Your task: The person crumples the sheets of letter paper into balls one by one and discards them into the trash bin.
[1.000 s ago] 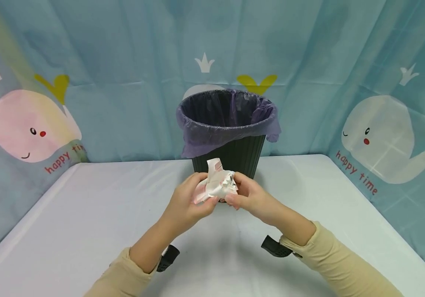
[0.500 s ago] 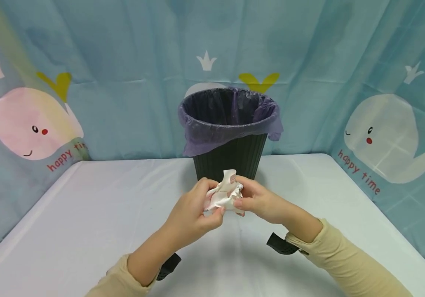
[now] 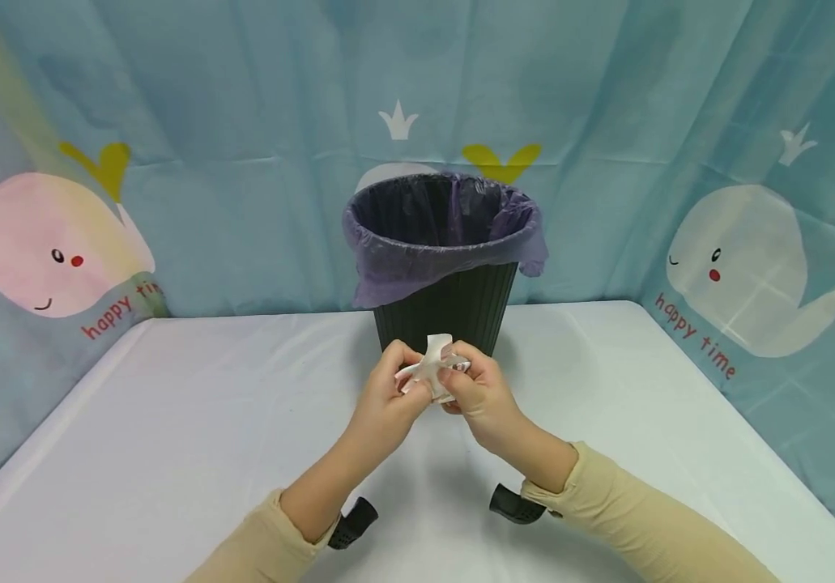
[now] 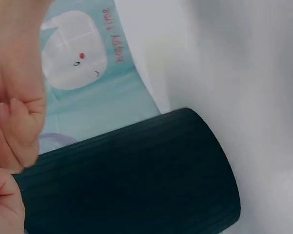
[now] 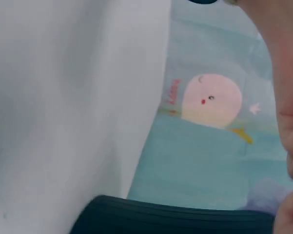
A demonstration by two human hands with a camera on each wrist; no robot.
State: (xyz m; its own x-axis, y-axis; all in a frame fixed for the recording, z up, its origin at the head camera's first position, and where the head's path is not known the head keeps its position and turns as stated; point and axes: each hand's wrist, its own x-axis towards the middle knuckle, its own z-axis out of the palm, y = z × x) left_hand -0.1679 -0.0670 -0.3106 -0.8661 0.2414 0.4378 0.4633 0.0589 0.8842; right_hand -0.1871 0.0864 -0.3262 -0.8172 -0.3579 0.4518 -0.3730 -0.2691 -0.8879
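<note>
A crumpled piece of white paper (image 3: pixel 432 366) is between both hands in the head view, in front of the bin. My left hand (image 3: pixel 382 409) grips its left side, thumb pressing on the near face. On the right side, my right hand (image 3: pixel 492 405) pinches it with curled fingers and thumb. One strip of the paper sticks up between the hands. In the left wrist view the fingers of the right hand (image 4: pixel 20 122) are curled close to the left hand (image 4: pixel 5 207), while the paper is out of sight there.
A dark ribbed bin (image 3: pixel 453 312) with a purple liner bag (image 3: pixel 417 271) folded over its rim stands at the back of the white-covered table (image 3: pixel 206 453). Blue curtains (image 3: pixel 242 235) with whale prints enclose the back and sides.
Both hands have drawn closer together and squeezed the paper into a smaller bundle. The right hand's fingers have curled further over it. The bin stays put.
</note>
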